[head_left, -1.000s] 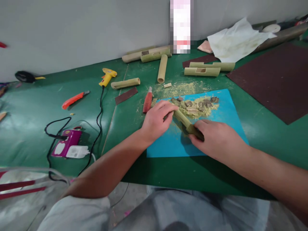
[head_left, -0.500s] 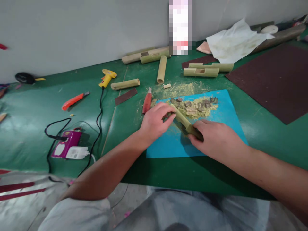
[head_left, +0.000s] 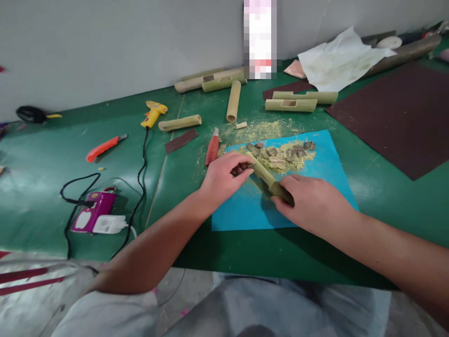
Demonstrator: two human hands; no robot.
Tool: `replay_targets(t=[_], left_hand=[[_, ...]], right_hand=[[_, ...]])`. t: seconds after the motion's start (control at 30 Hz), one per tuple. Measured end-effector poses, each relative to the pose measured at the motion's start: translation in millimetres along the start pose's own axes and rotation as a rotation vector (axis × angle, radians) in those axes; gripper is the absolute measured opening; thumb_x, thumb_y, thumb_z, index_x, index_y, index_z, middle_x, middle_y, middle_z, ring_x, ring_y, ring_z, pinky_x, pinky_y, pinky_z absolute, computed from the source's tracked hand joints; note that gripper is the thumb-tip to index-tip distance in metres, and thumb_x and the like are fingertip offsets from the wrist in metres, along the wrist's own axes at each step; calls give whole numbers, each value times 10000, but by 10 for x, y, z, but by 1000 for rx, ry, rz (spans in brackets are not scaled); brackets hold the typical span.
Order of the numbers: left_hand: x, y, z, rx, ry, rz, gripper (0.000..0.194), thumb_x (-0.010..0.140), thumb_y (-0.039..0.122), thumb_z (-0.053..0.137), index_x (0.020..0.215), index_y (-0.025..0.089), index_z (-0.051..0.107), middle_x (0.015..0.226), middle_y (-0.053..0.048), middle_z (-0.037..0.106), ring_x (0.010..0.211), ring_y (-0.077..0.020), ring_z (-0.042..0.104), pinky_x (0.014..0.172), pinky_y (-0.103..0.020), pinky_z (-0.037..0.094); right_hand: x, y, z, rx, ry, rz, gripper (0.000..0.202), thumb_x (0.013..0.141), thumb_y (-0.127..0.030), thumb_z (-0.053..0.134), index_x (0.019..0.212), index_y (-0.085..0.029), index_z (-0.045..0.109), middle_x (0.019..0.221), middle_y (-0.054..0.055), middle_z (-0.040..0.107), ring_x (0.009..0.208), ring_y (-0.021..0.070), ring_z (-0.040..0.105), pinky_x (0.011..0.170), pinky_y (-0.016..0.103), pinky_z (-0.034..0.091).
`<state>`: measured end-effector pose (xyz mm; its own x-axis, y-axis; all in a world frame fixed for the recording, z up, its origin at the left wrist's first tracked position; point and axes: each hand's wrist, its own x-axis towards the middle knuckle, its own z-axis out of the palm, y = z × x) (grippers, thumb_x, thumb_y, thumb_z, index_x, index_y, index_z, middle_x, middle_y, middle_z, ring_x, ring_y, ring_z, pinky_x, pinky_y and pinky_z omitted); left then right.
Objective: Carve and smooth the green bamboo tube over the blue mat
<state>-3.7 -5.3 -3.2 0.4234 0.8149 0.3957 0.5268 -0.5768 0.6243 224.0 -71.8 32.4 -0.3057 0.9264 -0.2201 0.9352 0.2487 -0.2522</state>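
**Green surface [head_left: 178, 175], blue sheet [head_left: 242, 216], bamboo tube [head_left: 265, 175]**

At centre frame, over the sheet, the right hand [head_left: 315, 200] grips the tube's lower end; the left hand [head_left: 226, 177] curls at its upper end, its hold unclear. Scraps [head_left: 271, 151] lie right of centre.

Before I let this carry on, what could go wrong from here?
The right hand grips the bamboo piece near one end, so it might twist. The red-handled tool lies close to the left hand, which could knock it. The shavings beside the bamboo piece might scatter.
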Motion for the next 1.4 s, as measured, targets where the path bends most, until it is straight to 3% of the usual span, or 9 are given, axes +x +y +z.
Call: replay_targets(t=[0.37, 0.63, 0.83, 1.03, 1.23, 1.4], left_hand=[[4, 39, -3, 100, -3, 66, 143, 994, 206, 608, 1041, 190, 742, 909, -37, 759, 774, -149, 684, 738, -258, 567], [-14, -46, 35, 23, 43, 84, 86, 929, 220, 727, 974, 176, 787, 851, -37, 782, 717, -138, 710, 661, -229, 592], [10, -59, 31, 13, 76, 158, 80, 950, 173, 707, 959, 182, 786, 910, -49, 810, 844, -172, 768, 814, -282, 638], [57, -83, 17, 109, 136, 210, 81, 950, 161, 685, 920, 174, 760, 859, -42, 783, 785, -158, 736, 762, -283, 615], [15, -30, 52, 44, 22, 236, 90, 962, 168, 675, 950, 179, 764, 870, -46, 783, 803, -157, 745, 759, -270, 612], [21, -24, 47, 119, 104, 258, 94, 950, 149, 664, 907, 176, 743, 858, -40, 782, 800, -155, 750, 757, -264, 625]], right_hand=[[23, 1, 6, -11, 8, -5, 169, 965, -333, 563, 890, -206, 645, 872, 73, 705, 712, 190, 607, 572, 323, 273], [18, 23, 44, -9, 14, -4, 187, 969, -354, 557, 887, -206, 636, 869, 70, 695, 697, 188, 586, 574, 324, 257], [24, 21, 51, -1, 19, -3, 186, 973, -352, 552, 897, -202, 631, 884, 71, 696, 715, 193, 594, 576, 321, 255], [14, 16, 40, 8, 16, -6, 173, 962, -344, 567, 892, -202, 637, 887, 71, 701, 697, 188, 587, 570, 321, 251], [14, 14, 46, 2, 28, -10, 160, 955, -322, 570, 875, -204, 643, 860, 65, 695, 671, 177, 576, 558, 321, 247], [18, 27, 70, 4, 58, -24, 170, 954, -334, 572, 870, -207, 646, 837, 64, 684, 664, 181, 575, 559, 322, 249]])
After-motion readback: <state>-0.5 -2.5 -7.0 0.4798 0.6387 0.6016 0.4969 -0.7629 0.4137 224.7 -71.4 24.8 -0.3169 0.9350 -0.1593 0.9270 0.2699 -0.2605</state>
